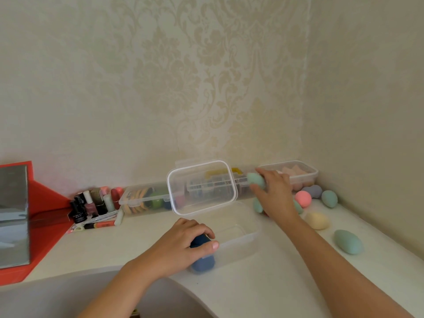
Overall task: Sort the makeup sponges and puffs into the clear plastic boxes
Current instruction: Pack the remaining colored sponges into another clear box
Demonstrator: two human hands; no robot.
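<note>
My left hand (183,243) grips a dark blue sponge (203,262) at the near left corner of an open clear box (241,239) on the white counter. The box's lid (202,188) stands raised behind it. My right hand (274,193) holds a mint green sponge (255,179) above the counter, right of the lid. Loose sponges lie to the right: a pink one (302,199), a grey-blue one (313,191), green ones (329,198) (348,241) and a pale yellow one (317,221). A second clear box (298,174) at the back right holds peach-coloured puffs.
A long clear organiser (146,198) with several items stands along the wall. Nail polish bottles and tubes (94,206) cluster to its left. A red tray (43,216) with a silver box (13,216) sits at far left. A sink basin (68,297) curves below.
</note>
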